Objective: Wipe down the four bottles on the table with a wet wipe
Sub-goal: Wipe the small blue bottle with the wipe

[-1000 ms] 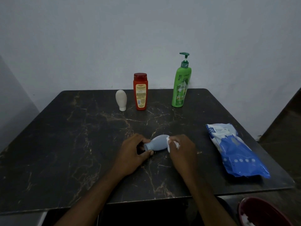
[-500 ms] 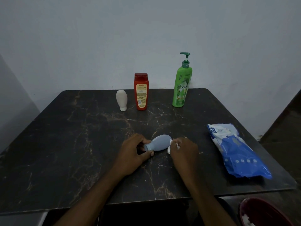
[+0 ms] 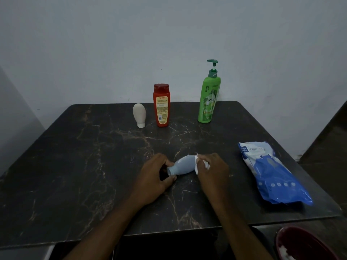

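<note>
Bottle, blue (image 3: 183, 165), sideways near bench (image 3: 90, 166) front edge; neck gripped in left hand (image 3: 153, 180); right hand (image 3: 214, 170) fingers (image 3: 206, 158) pinching wet wipe (image 3: 196, 167) against base.

Four bottles: pale blue bottle (image 3: 183, 165) at centre; white bottle (image 3: 139, 114), red bottle (image 3: 161, 106), green pump bottle (image 3: 208, 102) above. One wet wipe (image 3: 196, 167). One wipes pack (image 3: 272, 173), right. One red bin (image 3: 304, 243), lower right.

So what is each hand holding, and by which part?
Left hand grips the pale blue bottle by its narrow neck end; right hand pinches the wet wipe, pressed on the bottle's wide end.
</note>
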